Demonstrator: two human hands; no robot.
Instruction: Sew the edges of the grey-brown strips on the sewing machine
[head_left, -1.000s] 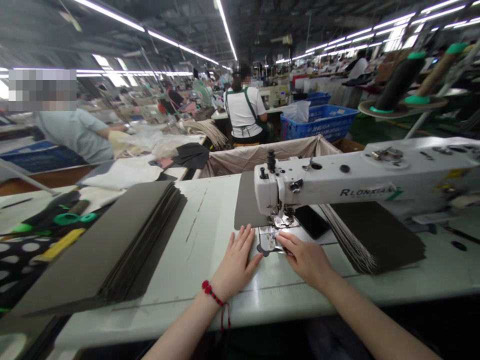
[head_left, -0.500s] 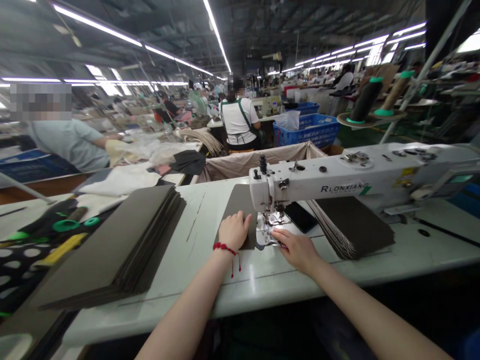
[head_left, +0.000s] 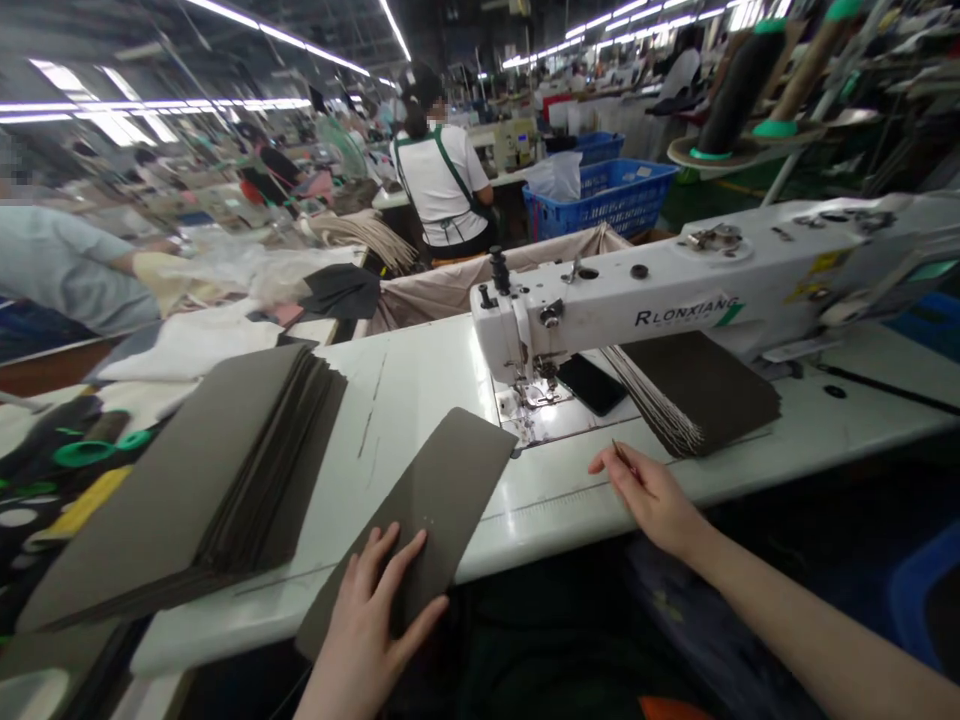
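My left hand (head_left: 375, 610) lies flat, fingers spread, on the near end of a long grey-brown cut piece (head_left: 450, 470). The piece lies aslant over the front edge of the white table (head_left: 420, 365), its far end close to the needle plate (head_left: 536, 400) of the white sewing machine (head_left: 675, 290). To the right of the plate, my right hand (head_left: 652, 495) rests on the table edge. Its fingers are pinched on a thin dark tool (head_left: 619, 453).
A thick stack of the same grey pieces (head_left: 225, 460) lies at the left, and a fanned stack (head_left: 697, 385) sits under the machine arm beside a black phone (head_left: 592, 385). Behind are thread cones (head_left: 739, 80), a blue crate (head_left: 615, 195), a cloth bin and people at other tables.
The grey piece has been drawn out from under the needle toward me. My left hand slid back with it to the table's front edge. My right hand left the presser foot and moved right.
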